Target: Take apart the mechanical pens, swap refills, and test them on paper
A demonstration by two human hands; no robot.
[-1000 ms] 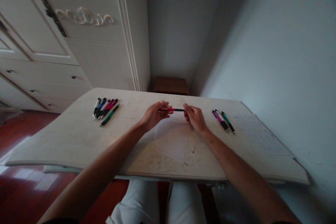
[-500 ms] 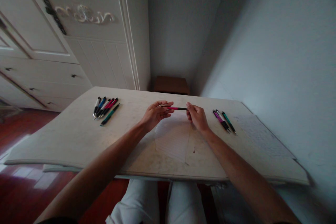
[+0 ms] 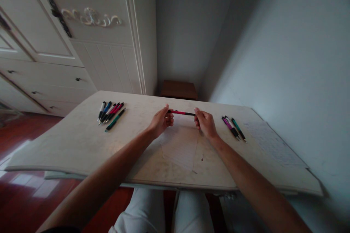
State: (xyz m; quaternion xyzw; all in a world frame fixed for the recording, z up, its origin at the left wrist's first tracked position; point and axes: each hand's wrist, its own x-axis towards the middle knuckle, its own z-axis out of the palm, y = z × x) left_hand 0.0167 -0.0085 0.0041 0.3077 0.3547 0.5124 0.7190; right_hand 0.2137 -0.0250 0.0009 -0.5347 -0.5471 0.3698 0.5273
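Red pen (image 3: 183, 113) held crosswise between hands, near far end of paper (image 3: 180, 149). Left hand (image 3: 160, 122) pinching left end; right hand (image 3: 205, 123) closed on right end. Risk: one pinch slackening could tip pen; dropped, might roll across table (image 3: 142, 167).

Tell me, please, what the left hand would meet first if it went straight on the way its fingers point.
Besides the red and black pen it holds, the left hand would probably meet the right hand first, at the pen's other end; depth is unclear.
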